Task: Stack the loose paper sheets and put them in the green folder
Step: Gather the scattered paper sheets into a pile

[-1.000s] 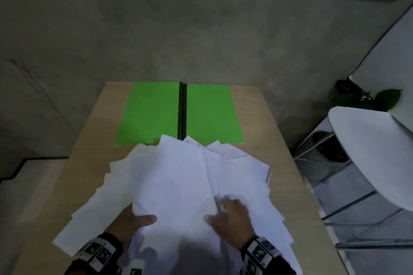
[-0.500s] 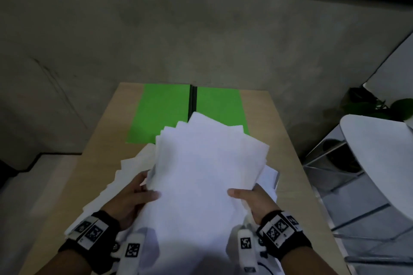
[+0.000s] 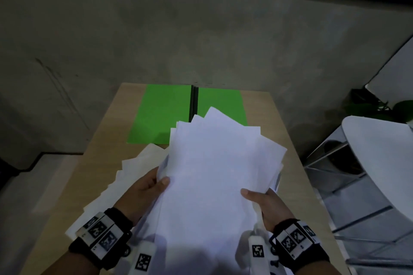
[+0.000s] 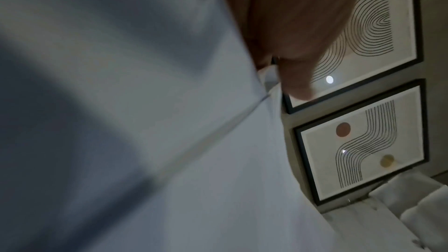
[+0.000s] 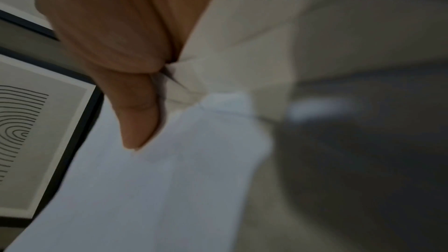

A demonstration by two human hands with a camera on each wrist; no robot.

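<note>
A fanned bundle of white paper sheets [image 3: 214, 176] is lifted off the wooden table [image 3: 105, 147] and tilted toward me. My left hand [image 3: 148, 187] grips its left edge, thumb on top. My right hand [image 3: 263, 202] grips the right edge the same way. The wrist views show each thumb lying on the paper [image 4: 169, 141] [image 5: 155, 189], with the fingers hidden behind. More loose sheets [image 3: 134, 167] lie on the table under my left hand. The green folder [image 3: 165, 116] lies open and flat at the table's far end, its near right part covered by the bundle.
A grey wall with framed line prints [image 4: 358, 150] stands behind the table. To the right are a white chair [image 3: 380, 163] on metal legs and a green plant [image 3: 384, 107]. Bare table shows along the left edge.
The sheets were spread flat on the table with my hands on them. Both hands have gathered a bundle, lifted it and tilted it up, so it now covers part of the folder.
</note>
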